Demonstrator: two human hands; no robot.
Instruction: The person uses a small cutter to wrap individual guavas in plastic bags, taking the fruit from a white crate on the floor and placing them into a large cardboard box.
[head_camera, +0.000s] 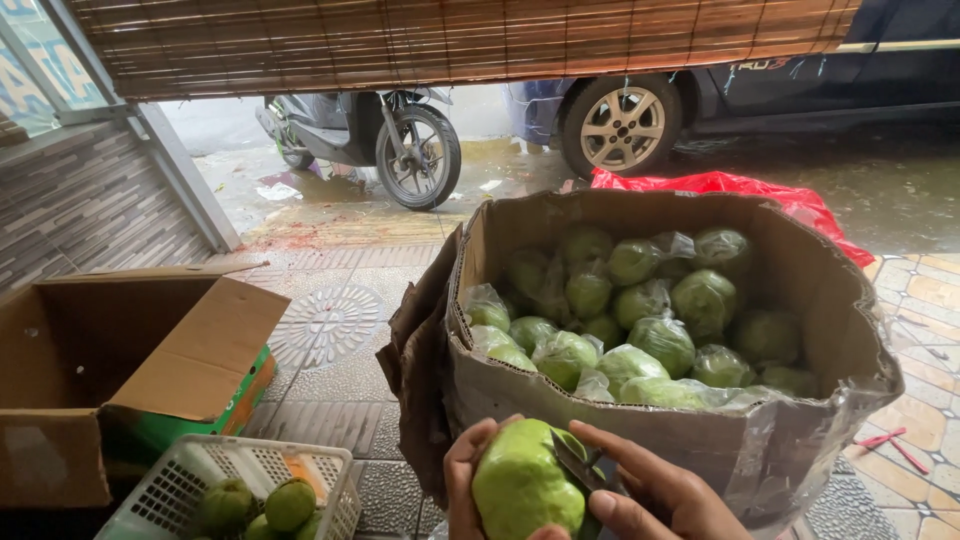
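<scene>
Soft, overcast daylight; sharp picture.
Light enters from the wet street beyond the big brown cardboard box (660, 330); its plastic-wrapped green guavas (640, 330) glint faintly, edges bend slightly.

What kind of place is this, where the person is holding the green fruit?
Probably a street-side fruit shop front. A large cardboard box full of plastic-wrapped green guavas stands on a tiled pavement, with a parked scooter and car on the wet street beyond.

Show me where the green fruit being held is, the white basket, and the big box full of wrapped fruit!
green fruit (522, 485), head view, middle of its skin.
white basket (185, 478), head view, on its mesh side wall.
big cardboard box (520, 390), head view, on its front wall.
</scene>
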